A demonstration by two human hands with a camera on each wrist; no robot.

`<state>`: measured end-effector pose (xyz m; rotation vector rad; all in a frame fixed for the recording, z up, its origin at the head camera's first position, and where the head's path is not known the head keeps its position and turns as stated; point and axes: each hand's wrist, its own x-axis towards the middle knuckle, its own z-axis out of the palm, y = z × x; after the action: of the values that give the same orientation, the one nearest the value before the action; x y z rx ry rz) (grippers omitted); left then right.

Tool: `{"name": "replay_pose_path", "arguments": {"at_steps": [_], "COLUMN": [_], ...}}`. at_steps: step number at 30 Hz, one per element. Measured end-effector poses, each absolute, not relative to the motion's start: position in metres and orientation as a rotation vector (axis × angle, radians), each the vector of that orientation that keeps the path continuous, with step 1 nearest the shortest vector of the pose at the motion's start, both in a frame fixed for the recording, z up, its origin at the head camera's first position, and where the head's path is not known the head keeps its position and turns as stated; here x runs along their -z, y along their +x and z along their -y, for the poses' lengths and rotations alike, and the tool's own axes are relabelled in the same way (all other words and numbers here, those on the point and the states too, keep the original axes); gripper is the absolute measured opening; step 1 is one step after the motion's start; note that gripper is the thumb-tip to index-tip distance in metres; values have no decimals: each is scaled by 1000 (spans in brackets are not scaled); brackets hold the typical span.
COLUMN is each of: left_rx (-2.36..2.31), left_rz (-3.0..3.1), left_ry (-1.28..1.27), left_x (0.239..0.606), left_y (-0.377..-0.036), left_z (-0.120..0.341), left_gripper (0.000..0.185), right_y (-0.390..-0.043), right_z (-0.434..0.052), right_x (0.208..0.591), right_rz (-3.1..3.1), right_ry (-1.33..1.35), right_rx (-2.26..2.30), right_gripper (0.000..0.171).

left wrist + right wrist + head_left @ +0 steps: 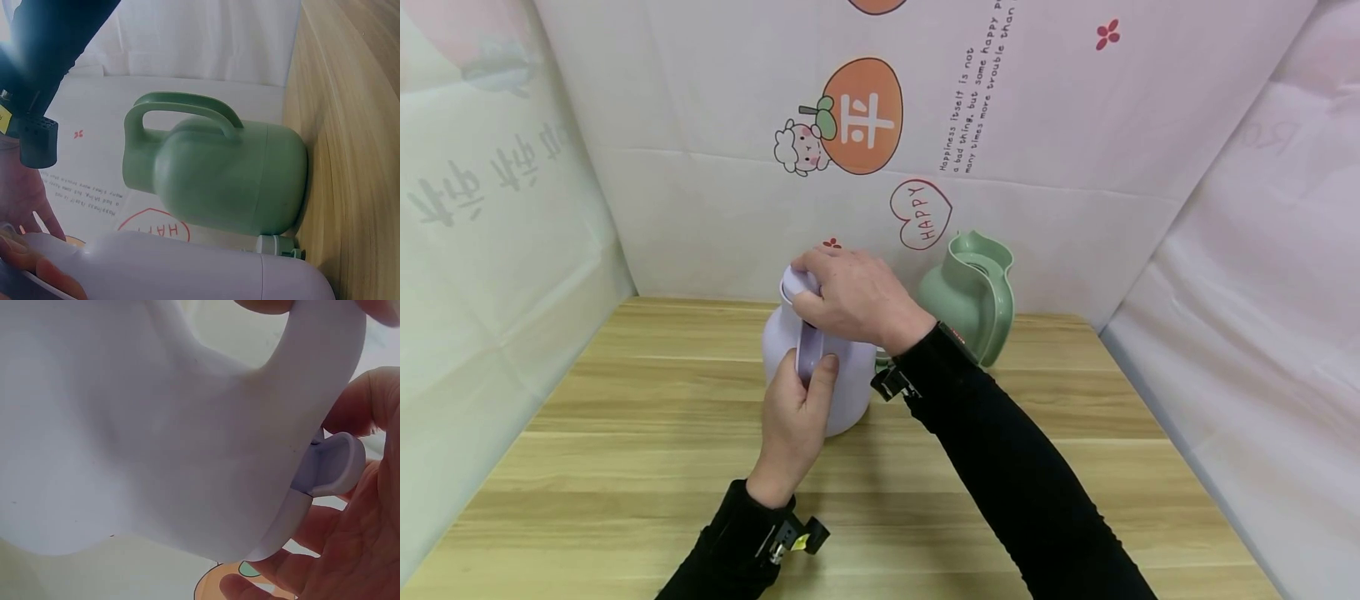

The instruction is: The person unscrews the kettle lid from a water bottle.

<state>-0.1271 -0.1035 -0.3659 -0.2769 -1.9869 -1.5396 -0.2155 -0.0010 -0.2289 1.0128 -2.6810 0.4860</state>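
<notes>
A lavender thermos jug [850, 387] stands upright on the table, its handle toward me. My left hand [793, 408] grips that handle, thumb along its right side. Over the top, my right hand [857, 296] holds the lavender lid [800, 282] at the jug's mouth. In the right wrist view, the fingers of the right hand [350, 537] curl round the lid [337, 464], which has a tab sticking out. The left wrist view shows the jug's side [187, 269] and part of the left hand [37, 265]. Whether the lid is seated cannot be seen.
A green thermos jug [966, 304] with an uncovered mouth stands behind to the right. A small green and white stopper [275, 245] lies on the wooden table [647, 467] between the jugs. Printed white cloth [700, 208] hangs behind and at both sides.
</notes>
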Motion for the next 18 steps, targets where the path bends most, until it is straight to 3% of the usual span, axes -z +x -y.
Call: {"name": "replay_pose_path", "arguments": {"at_steps": [18], "left_rx": [1528], "left_rz": [1993], "left_ry": [-255], "left_x": [366], "left_y": [-127], "left_z": [104], "left_gripper": [21], "right_y": [-216], "right_z": [-1], "right_x": [224], "right_rz": [2749], "right_ry": [1067], "right_rx": [-462], "right_gripper": [52]}}
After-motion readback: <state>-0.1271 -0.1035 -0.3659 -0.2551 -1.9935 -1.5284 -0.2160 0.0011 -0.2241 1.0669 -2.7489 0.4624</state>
